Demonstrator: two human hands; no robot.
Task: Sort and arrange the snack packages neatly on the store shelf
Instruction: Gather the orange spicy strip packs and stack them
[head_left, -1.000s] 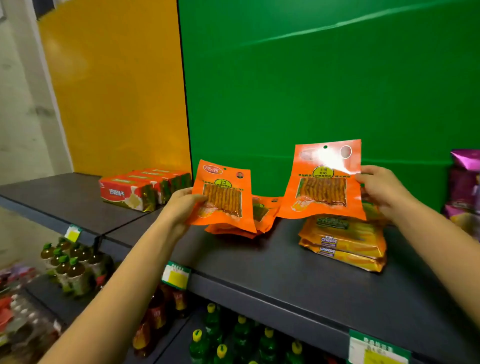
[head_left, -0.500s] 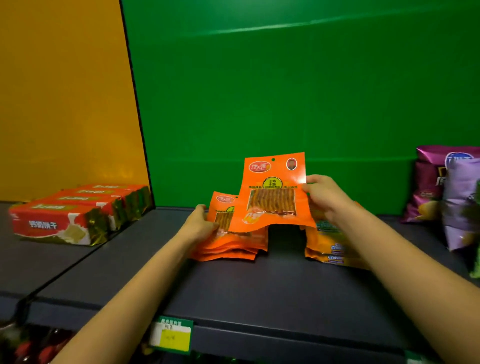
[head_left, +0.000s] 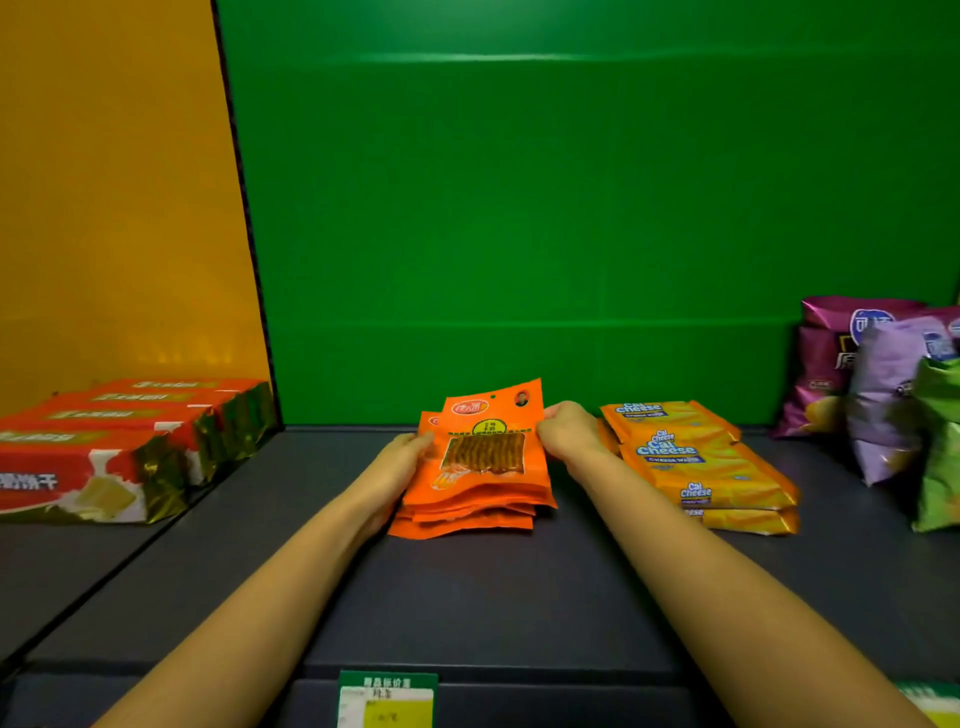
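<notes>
A stack of orange snack packets (head_left: 480, 470) lies in the middle of the dark grey shelf (head_left: 467, 597), in front of the green back panel. The top packet shows a clear window with brown sticks. My left hand (head_left: 402, 457) grips the stack's left edge. My right hand (head_left: 569, 431) holds the stack's upper right edge. Both hands press the packets together from the sides.
Yellow Cal Cheese wafer packs (head_left: 696, 462) are piled just right of the stack. Purple and green chip bags (head_left: 878, 384) stand at the far right. Red biscuit boxes (head_left: 119, 441) lie on the left shelf section. A green price tag (head_left: 387, 699) hangs on the front edge.
My right hand brought its raised orange packet down onto the pile held by my left hand. Both hands now clasp the stack. The camera view shifted right and closer.
</notes>
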